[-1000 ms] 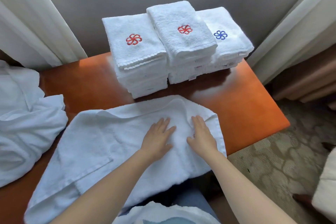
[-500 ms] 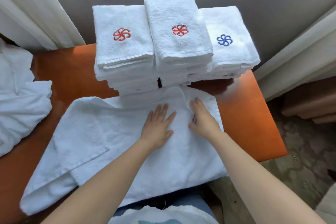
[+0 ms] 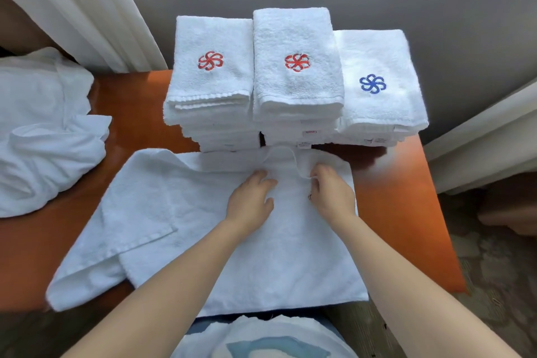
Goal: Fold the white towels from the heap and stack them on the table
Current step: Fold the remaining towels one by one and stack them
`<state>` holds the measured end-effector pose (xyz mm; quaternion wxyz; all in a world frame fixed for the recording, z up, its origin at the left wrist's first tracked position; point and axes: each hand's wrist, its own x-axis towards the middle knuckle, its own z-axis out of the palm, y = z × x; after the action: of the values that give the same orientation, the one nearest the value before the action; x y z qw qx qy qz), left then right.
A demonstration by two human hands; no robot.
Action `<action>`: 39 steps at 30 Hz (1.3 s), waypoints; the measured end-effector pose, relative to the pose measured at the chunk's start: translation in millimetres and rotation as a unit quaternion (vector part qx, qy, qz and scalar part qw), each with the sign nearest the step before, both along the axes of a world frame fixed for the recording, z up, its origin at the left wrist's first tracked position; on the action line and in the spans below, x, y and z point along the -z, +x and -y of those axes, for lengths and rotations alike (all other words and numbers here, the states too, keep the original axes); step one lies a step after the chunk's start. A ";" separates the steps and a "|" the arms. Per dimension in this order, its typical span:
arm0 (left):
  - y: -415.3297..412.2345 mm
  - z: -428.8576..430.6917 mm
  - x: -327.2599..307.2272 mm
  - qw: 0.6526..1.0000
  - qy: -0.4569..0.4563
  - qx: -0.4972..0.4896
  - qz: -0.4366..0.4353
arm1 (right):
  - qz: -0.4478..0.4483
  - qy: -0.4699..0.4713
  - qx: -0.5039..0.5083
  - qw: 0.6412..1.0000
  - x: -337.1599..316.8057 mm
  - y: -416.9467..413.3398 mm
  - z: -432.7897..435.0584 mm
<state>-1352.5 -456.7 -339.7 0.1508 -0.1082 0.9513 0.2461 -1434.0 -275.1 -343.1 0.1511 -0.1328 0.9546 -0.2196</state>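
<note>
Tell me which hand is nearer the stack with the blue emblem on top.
Right. The right hand pinches the spread towel just in front of that stack; the left hand lies farther left on the towel.

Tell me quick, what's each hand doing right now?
Left hand: fingers bent on the spread towel; grip cannot be told.
Right hand: pinching that towel's raised fold.

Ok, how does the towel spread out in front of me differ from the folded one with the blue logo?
The spread towel lies opened out, one corner flapped over; the blue-logo towel is folded into a compact rectangle. The spread towel sits directly on the table; the blue-logo towel tops the right stack. The spread towel shows no emblem; the blue-logo towel shows a blue pinwheel. Both are white terry.
</note>
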 end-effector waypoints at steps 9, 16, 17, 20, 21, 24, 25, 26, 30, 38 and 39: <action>-21.8 -12.2 -27.3 0.982 -0.033 -0.081 -0.165 | -0.039 -0.325 0.173 0.929 -42.4 7.7 -14.7; -31.8 -8.1 -38.7 0.974 -0.107 -0.095 -0.174 | -0.095 -0.383 0.189 0.899 -75.5 0.1 -23.6; -29.6 -4.7 -41.2 0.972 -0.100 -0.103 -0.186 | -0.101 -0.380 0.195 0.899 -77.9 -1.5 -25.2; -20.0 7.5 -48.9 0.962 -0.065 -0.123 -0.236 | -0.099 -0.365 0.202 0.903 -78.9 -4.3 -28.8; -16.3 10.8 -51.2 0.959 -0.060 -0.122 -0.250 | -0.092 -0.356 0.198 0.909 -77.1 -3.9 -29.6; -6.0 13.7 -55.5 0.958 -0.056 -0.082 -0.267 | -0.067 -0.336 0.184 0.921 -69.4 1.7 -30.1; -2.7 12.9 -54.9 0.961 -0.055 -0.061 -0.265 | -0.064 -0.329 0.181 0.925 -67.2 4.7 -30.0; 1.3 11.4 -53.3 0.963 -0.054 -0.039 -0.261 | -0.064 -0.320 0.178 0.928 -65.3 7.6 -30.2; 19.6 3.6 -40.3 0.976 -0.042 0.020 -0.212 | -0.066 -0.268 0.163 0.947 -58.4 18.1 -39.4; 53.3 -10.1 -9.1 0.989 -0.021 0.060 -0.130 | -0.036 -0.153 0.117 0.981 -31.2 53.4 -61.9; 55.8 -11.3 -6.7 0.990 -0.022 0.064 -0.121 | -0.026 -0.139 0.111 0.984 -28.3 57.3 -64.4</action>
<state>-1296.6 -445.4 -333.0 0.0480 -0.0195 0.9727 0.2261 -1376.7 -210.7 -314.8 0.0806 -0.0512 0.9273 -0.3619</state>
